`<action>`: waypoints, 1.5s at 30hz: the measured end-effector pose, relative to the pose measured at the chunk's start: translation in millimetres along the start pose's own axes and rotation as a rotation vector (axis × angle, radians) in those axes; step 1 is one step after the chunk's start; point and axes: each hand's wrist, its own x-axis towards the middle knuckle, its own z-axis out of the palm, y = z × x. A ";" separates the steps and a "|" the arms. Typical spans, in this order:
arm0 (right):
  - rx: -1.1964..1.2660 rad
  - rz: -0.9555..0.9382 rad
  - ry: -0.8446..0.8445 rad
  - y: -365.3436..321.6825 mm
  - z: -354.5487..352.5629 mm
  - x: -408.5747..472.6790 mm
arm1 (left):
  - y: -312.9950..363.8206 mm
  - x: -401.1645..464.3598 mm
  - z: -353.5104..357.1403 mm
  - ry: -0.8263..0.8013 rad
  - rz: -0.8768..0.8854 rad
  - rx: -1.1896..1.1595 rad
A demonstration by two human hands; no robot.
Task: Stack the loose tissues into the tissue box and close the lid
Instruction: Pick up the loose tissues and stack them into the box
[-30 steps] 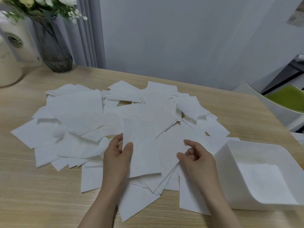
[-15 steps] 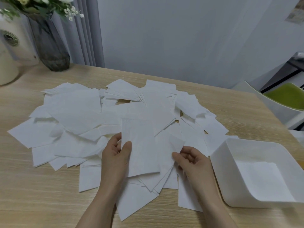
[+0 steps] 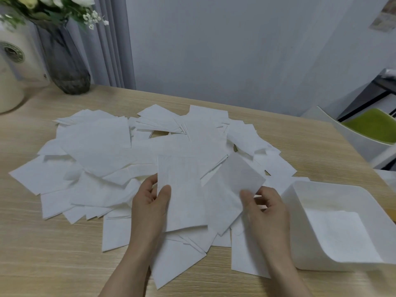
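**Both hands lift tissues above the pile**

The left hand (image 3: 150, 202) grips a folded tissue (image 3: 182, 194) by its left edge: the thumb lies on the top face and the curled fingers sit behind it. The tissue stands up and away from that thumb, raised over the heap.

The right hand (image 3: 265, 209) pinches the near corner of a second tissue (image 3: 237, 174), its fingers curled round the edge. This sheet tilts away from the fingertips, toward the far left, and its lower part is overlapped by the left hand's tissue.

Just right of the right hand's knuckles sits the tissue box (image 3: 300, 232), white, with no lid on it, and a layer of tissue on its floor.

Under both hands and spreading beyond the fingertips lies the pile of loose tissues (image 3: 96, 151), scattered flat and overlapping on the wooden table (image 3: 53, 254).

Well beyond the left hand's fingers, at the far left corner, stands a dark glass vase (image 3: 68, 67) holding white flowers. Far right of the right hand's fingers is a white chair (image 3: 353, 138) with a green seat.
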 end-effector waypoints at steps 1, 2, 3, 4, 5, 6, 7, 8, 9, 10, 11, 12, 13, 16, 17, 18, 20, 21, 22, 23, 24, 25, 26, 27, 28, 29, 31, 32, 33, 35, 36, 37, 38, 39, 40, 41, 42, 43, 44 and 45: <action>0.061 0.008 0.008 -1.3 -2.5 1.4 | 0.2 -0.3 -0.2 -0.002 -0.002 -0.002; 0.114 0.016 0.012 -2.5 -4.8 3.0 | 0.1 -0.4 -0.3 -0.002 -0.005 -0.007; 0.148 0.020 0.017 -4.0 -6.8 4.2 | 0.2 -0.4 -0.4 -0.002 -0.008 -0.011; 0.169 0.020 0.023 -4.9 -8.0 5.0 | 0.3 -0.5 -0.6 -0.001 -0.010 -0.010; 0.188 0.017 0.029 -5.9 -8.6 5.4 | 0.5 -0.5 -0.5 0.001 -0.010 -0.007; 0.213 0.010 0.036 -7.0 -8.6 5.2 | 0.6 -0.4 -0.4 0.000 -0.008 -0.001; 0.240 -0.001 0.042 -8.5 -8.4 4.7 | 0.8 -0.3 -0.3 -0.001 -0.009 0.003; 0.265 -0.017 0.046 -9.9 -8.4 4.2 | 1.1 -0.4 -0.1 -0.003 -0.010 0.005; 0.284 -0.036 0.046 -12.3 -8.9 3.6 | 1.4 -0.6 0.0 -0.006 -0.010 0.005; 0.301 -0.052 0.045 -15.0 -9.3 3.4 | 1.5 -0.5 0.1 -0.008 -0.009 0.007; 0.325 -0.056 0.043 -17.4 -9.5 3.3 | 1.9 -1.0 0.0 -0.009 -0.009 0.008; 0.366 -0.046 0.042 -19.4 -9.2 3.7 | 2.2 -1.3 0.1 -0.009 -0.012 0.007; 0.411 -0.022 0.044 -21.1 -8.3 4.0 | 2.8 -1.7 0.1 -0.010 -0.016 0.004; 0.451 0.047 0.024 -23.7 -2.3 5.3 | 4.2 -2.2 0.6 -0.016 -0.031 -0.009; 0.468 0.068 -0.003 -24.9 0.5 5.4 | 4.7 -2.4 0.6 -0.017 -0.032 -0.010; 0.491 0.087 -0.029 -26.4 3.3 5.4 | 5.2 -2.5 0.5 -0.019 -0.030 -0.009; 0.535 0.116 -0.045 -30.2 7.4 6.1 | 5.8 -2.7 -0.4 -0.022 -0.022 -0.008; 0.567 0.129 -0.041 -32.6 8.5 6.8 | 6.1 -2.9 -0.5 -0.023 -0.020 -0.009; 0.600 0.140 -0.037 -35.1 9.2 7.9 | 6.4 -2.9 -0.7 -0.023 -0.020 -0.013; 0.628 0.149 -0.036 -37.5 9.6 9.0 | 6.6 -3.0 -0.9 -0.022 -0.022 -0.015; 0.652 0.157 -0.036 -39.9 9.7 10.2 | 6.6 -2.9 -0.8 -0.021 -0.023 -0.014; 0.673 0.168 -0.039 -42.1 9.4 11.2 | 6.8 -3.0 -0.7 -0.020 -0.024 -0.013; 0.689 0.178 -0.044 -43.6 9.0 12.1 | 6.6 -2.8 -0.9 -0.018 -0.022 -0.012; 0.700 0.187 -0.052 -44.5 8.7 12.9 | 6.6 -2.8 -0.7 -0.016 -0.019 -0.013; 0.703 0.193 -0.062 -45.0 8.7 13.3 | 6.7 -2.7 -0.4 -0.012 -0.017 -0.014; 0.698 0.199 -0.073 -45.3 9.1 13.3 | 7.1 -2.7 -0.2 -0.006 -0.016 -0.016; 0.661 0.205 -0.098 -44.9 12.6 12.6 | 7.9 -2.9 0.4 0.003 -0.016 -0.018; 0.636 0.204 -0.116 -44.5 15.8 12.0 | 8.3 -3.1 0.7 0.005 -0.018 -0.019; 0.609 0.204 -0.141 -43.8 19.4 11.0 | 8.6 -3.3 0.8 0.007 -0.019 -0.022; 0.548 0.201 -0.213 -42.9 27.4 8.3 | 8.7 -3.5 0.5 0.010 -0.016 -0.024; 0.518 0.198 -0.246 -42.5 31.5 6.6 | 8.5 -3.4 0.4 0.009 -0.012 -0.025; 0.496 0.195 -0.268 -42.3 35.2 4.9 | 8.4 -3.4 0.3 0.007 -0.010 -0.028; 0.483 0.193 -0.280 -42.4 38.5 3.1 | 8.3 -3.4 0.3 0.005 -0.010 -0.030; 0.471 0.190 -0.287 -42.7 41.3 1.8 | 8.5 -3.5 0.4 0.004 -0.011 -0.030; 0.455 0.183 -0.292 -42.8 44.1 0.7 | 8.5 -3.5 0.4 0.004 -0.012 -0.030; 0.435 0.173 -0.298 -42.6 46.2 0.2 | 8.6 -3.5 0.7 0.002 -0.014 -0.033; 0.417 0.162 -0.303 -42.7 47.8 -0.3 | 8.8 -3.5 1.1 0.001 -0.017 -0.036; 0.400 0.151 -0.308 -42.6 48.9 -0.5 | 8.9 -3.5 1.1 -0.001 -0.020 -0.040; 0.384 0.139 -0.312 -42.8 49.6 -0.4 | 8.9 -3.3 1.3 -0.003 -0.021 -0.043; 0.373 0.124 -0.315 -42.8 49.8 0.0 | 9.0 -3.2 1.3 -0.004 -0.021 -0.047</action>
